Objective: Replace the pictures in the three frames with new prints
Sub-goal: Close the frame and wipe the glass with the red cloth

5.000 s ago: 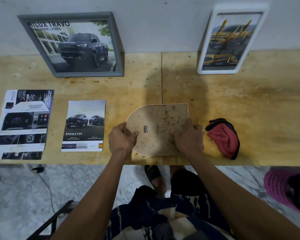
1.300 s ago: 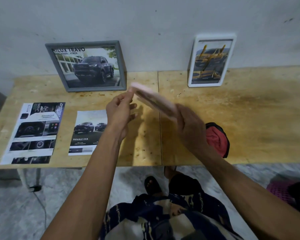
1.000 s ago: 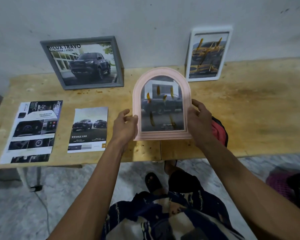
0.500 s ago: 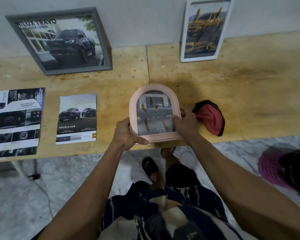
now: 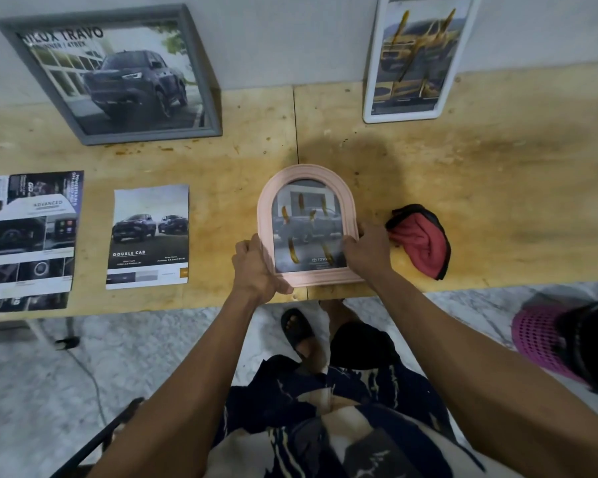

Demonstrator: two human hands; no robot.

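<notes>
Head view: my left hand [image 5: 256,267] and right hand [image 5: 366,251] grip the pink arched plastic frame [image 5: 306,225] at the yellow wooden table's [image 5: 497,188] near edge; loosening either could tip it floorward.

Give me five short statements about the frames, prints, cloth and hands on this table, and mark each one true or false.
1. Both hands grip the pink arched frame, the left hand at its lower left and the right hand at its right edge. True.
2. The grey frame lies flat on the table. False: it leans against the wall.
3. The red cloth lies to the right of the pink arched frame. True.
4. The white frame holds a dark truck picture. False: its picture is yellow.
5. Three loose prints lie left of the pink frame. False: only two, the Double Cab print and the dashboard print.
</notes>
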